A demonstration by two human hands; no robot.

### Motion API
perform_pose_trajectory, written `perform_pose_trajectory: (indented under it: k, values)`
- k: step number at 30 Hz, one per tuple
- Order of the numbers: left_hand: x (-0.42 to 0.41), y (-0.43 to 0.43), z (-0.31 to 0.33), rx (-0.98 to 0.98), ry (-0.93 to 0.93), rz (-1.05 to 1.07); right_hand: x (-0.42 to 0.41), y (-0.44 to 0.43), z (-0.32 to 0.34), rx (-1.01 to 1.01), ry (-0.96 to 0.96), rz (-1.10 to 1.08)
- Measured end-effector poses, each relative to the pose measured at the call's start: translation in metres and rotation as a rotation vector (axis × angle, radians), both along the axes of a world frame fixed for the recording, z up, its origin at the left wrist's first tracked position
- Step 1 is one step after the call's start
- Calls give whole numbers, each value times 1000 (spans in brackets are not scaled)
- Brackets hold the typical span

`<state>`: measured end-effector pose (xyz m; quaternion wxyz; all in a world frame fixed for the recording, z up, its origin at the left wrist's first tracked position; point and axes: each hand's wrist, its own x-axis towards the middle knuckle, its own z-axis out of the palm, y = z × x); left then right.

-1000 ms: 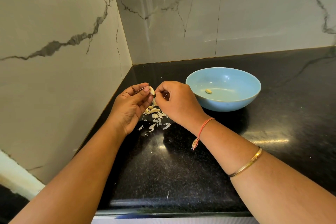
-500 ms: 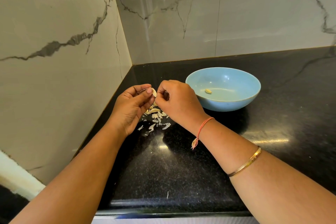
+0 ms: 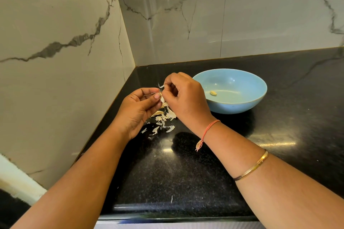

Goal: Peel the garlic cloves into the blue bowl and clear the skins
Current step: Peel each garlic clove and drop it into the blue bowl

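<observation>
My left hand (image 3: 138,110) pinches a pale garlic clove (image 3: 162,99) between thumb and fingers, above the black counter. My right hand (image 3: 186,97) is right beside it, its fingertips pinching a strip of papery skin (image 3: 161,86) that sticks up from the clove. A heap of torn garlic skins (image 3: 163,119) lies on the counter under both hands. The blue bowl (image 3: 240,105) stands just right of my right hand, with one peeled clove (image 3: 213,93) inside.
The black granite counter (image 3: 186,169) sits in a corner, with marble walls (image 3: 55,61) close on the left and behind. A single skin sliver (image 3: 171,199) lies near the counter's front edge (image 3: 176,218).
My right hand has lifted slightly up and away from the clove, drawing a strip of skin upward. The left hand and the bowl stayed in place.
</observation>
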<state>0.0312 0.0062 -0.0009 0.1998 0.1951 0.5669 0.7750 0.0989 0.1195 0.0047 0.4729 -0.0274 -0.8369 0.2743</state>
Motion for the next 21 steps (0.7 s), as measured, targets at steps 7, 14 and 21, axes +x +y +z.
perform_pose_trajectory:
  k: [7, 14, 21]
  values:
    - [-3, 0, 0, 40, -30, 53, 1, 0, 1, -69, -76, 11]
    - [-5, -2, 2, 115, -74, 114, 0, 1, -4, -71, -263, 39]
    - [-4, -2, 3, 137, -93, 111, 2, 1, -4, -49, -301, 70]
